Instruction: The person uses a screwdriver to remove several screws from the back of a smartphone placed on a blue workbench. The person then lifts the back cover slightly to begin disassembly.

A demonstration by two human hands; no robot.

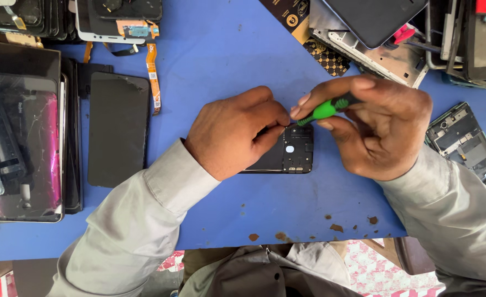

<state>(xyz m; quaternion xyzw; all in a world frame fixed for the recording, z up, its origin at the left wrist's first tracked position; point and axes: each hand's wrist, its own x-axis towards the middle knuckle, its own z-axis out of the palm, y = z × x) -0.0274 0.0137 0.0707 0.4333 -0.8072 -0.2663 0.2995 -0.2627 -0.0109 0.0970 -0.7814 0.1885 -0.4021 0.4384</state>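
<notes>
Left hand [235, 135] hides most of opened phone [290, 151]; screwdriver [325, 110] tip there too small to tell (shaft mostly inside right hand [377, 129]).

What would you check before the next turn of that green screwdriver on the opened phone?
1. Left hand steadies the opened phone: ok.
2. Right hand grips the green screwdriver: ok.
3. Tip seated in a screw: cannot tell, fingers hide it.
4. Phone lies flat on the blue table: ok.
5. Loose orange flex cable lies apart from the hands: ok.
6. Removed screws kept safe: cannot tell, none visible.
</notes>
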